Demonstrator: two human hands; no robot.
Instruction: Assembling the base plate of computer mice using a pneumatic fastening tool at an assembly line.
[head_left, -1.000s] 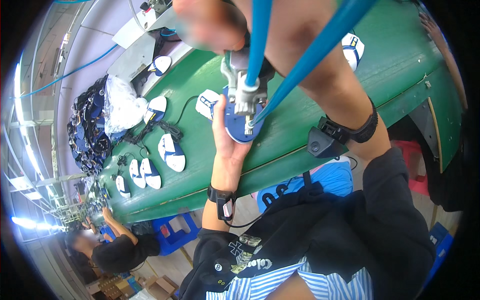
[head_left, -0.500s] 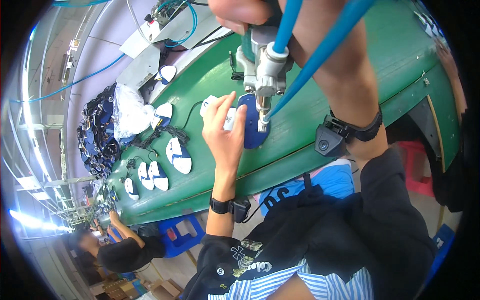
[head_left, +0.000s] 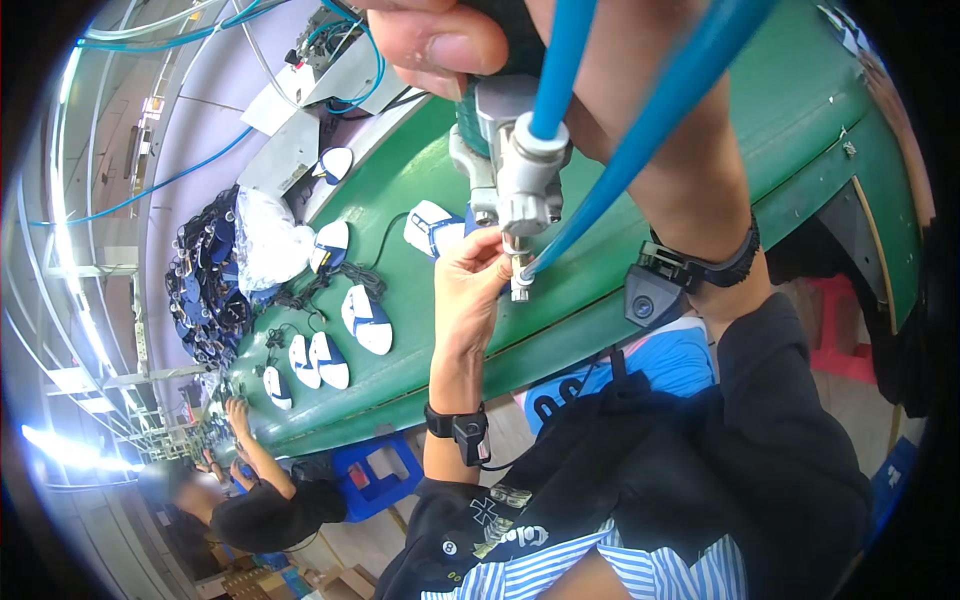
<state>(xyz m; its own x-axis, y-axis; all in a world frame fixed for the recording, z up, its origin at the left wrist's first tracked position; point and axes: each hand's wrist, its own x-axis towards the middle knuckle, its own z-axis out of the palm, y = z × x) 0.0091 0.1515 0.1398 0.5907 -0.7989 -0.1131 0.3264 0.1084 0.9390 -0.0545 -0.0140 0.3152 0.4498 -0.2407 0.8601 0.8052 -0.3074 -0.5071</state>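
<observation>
My right hand (head_left: 440,45) grips a pneumatic screwdriver (head_left: 525,175) with a green body, a silver head and blue air hoses, held nose down above the green bench. My left hand (head_left: 465,300) is closed, thumb and fingertips pinched beside the tool's metal tip; what they hold, if anything, is hidden. Behind those fingers shows a sliver of a dark blue part (head_left: 471,217), mostly covered by hand and tool. Just left of it lies a white and blue computer mouse (head_left: 428,226) with a black cable.
Several more mice (head_left: 366,320) lie on the green bench (head_left: 590,240) to the left. Beyond them are a heap of dark blue parts with cables (head_left: 208,270) and a clear plastic bag (head_left: 270,235). A co-worker (head_left: 270,510) sits at far left, near a blue stool (head_left: 375,480).
My left hand has gone from spread fingers to a pinch at the screwdriver's tip. The tool has moved slightly left and nearer me; the blue part is now mostly hidden.
</observation>
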